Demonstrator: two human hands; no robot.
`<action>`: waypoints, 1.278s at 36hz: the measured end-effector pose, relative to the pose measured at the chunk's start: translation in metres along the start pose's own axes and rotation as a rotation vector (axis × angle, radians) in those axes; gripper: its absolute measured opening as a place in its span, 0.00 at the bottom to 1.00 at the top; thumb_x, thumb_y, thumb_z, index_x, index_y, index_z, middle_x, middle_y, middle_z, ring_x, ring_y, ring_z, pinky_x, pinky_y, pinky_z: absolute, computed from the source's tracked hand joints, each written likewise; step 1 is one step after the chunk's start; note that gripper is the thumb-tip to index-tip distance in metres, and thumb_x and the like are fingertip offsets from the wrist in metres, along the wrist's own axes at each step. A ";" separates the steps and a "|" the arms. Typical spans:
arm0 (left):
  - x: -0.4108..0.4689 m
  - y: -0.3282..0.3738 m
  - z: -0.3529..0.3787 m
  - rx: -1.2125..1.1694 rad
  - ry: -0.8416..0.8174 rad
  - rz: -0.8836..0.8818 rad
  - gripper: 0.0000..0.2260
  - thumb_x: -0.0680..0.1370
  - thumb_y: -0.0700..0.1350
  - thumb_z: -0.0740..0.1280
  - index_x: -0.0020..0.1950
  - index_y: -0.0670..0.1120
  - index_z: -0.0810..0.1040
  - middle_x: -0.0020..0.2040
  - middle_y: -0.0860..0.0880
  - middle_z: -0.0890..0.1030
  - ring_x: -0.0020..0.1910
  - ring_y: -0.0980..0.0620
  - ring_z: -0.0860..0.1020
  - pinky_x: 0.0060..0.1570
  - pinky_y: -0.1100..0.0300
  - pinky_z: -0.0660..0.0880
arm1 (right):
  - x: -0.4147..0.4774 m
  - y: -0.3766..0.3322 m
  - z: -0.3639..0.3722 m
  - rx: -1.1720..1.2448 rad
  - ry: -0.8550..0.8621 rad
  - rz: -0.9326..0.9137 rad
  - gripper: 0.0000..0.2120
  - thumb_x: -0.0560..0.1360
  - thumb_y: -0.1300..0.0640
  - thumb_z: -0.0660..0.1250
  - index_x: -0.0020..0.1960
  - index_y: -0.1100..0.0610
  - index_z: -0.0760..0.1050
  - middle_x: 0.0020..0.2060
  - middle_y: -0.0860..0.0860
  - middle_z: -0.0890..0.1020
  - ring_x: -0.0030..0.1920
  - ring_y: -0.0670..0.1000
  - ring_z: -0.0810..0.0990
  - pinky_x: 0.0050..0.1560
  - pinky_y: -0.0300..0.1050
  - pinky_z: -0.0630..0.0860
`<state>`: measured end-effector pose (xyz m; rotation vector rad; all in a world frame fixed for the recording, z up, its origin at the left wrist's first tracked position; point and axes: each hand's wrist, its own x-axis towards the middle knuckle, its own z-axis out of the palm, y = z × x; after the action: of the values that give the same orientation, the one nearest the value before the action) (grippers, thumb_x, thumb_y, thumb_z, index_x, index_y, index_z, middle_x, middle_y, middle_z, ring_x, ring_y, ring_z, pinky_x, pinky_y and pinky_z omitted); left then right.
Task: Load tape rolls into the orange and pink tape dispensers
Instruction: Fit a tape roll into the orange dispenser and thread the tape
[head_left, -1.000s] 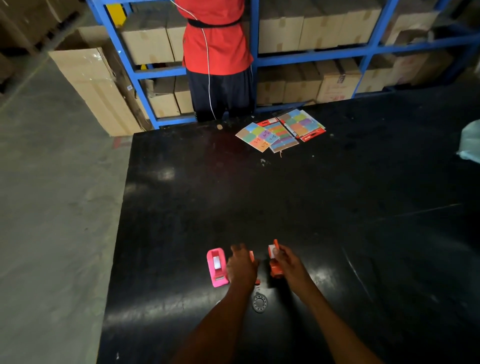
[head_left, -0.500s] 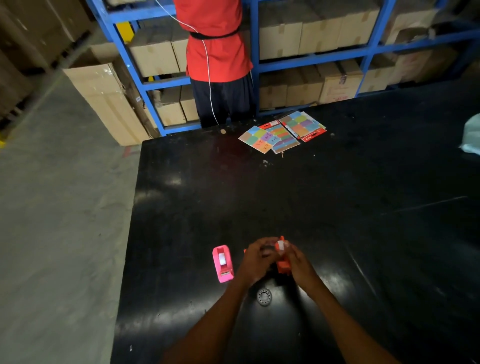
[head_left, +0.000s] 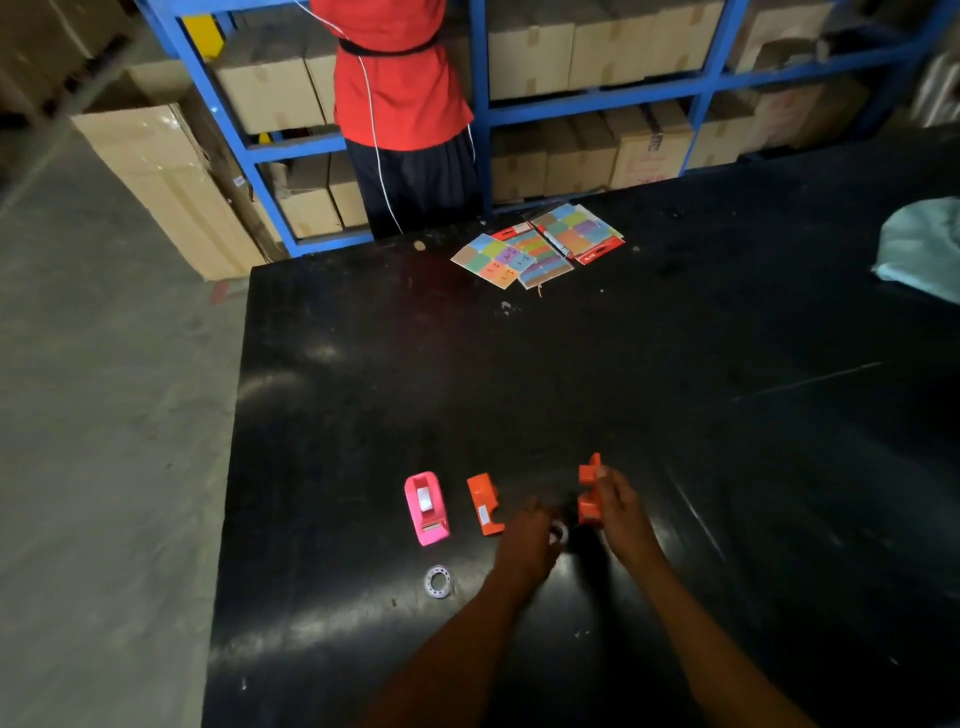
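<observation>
Orange dispenser body (head_left: 589, 493) sits clasped in the right hand (head_left: 621, 512), lifted off the desk (head_left: 571, 374); its other half (head_left: 484, 503) lies beside the pink dispenser (head_left: 427, 508). The left hand (head_left: 527, 545) pinches a small tape roll (head_left: 558, 533) just below; a loose pinch could let it drop

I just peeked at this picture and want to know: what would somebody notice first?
Probably the bright colours on the black table: a pink tape dispenser near the front edge, with an orange piece lying beside it. The right hand holds another orange piece up off the table, while the left hand has a small tape roll at its fingers. At the far edge lie colourful sticker cards, with a person in a red top behind.
</observation>
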<state>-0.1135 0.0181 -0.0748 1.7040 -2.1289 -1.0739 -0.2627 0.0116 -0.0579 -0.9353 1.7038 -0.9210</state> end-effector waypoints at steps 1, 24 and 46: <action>0.001 0.000 0.004 0.017 -0.015 -0.012 0.12 0.72 0.41 0.69 0.55 0.43 0.80 0.56 0.40 0.80 0.57 0.41 0.77 0.57 0.52 0.73 | -0.001 0.006 0.000 -0.003 0.004 0.004 0.13 0.81 0.44 0.57 0.57 0.47 0.77 0.47 0.51 0.84 0.48 0.51 0.83 0.50 0.48 0.79; -0.085 -0.073 0.000 0.069 0.137 -0.035 0.24 0.71 0.57 0.67 0.65 0.51 0.70 0.62 0.51 0.73 0.60 0.53 0.74 0.59 0.61 0.71 | -0.024 0.042 0.038 -0.113 -0.153 0.087 0.17 0.79 0.38 0.56 0.61 0.45 0.74 0.49 0.48 0.84 0.49 0.49 0.83 0.50 0.46 0.80; -0.076 -0.037 0.002 -0.293 0.290 -0.226 0.23 0.68 0.51 0.73 0.61 0.50 0.72 0.50 0.53 0.81 0.48 0.55 0.80 0.50 0.57 0.78 | -0.049 0.052 0.027 -0.118 -0.244 0.044 0.13 0.79 0.43 0.61 0.59 0.46 0.77 0.50 0.48 0.85 0.48 0.46 0.84 0.55 0.50 0.81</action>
<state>-0.0629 0.0861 -0.0795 1.8522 -1.5520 -1.0564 -0.2333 0.0726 -0.0928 -1.0395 1.5754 -0.6531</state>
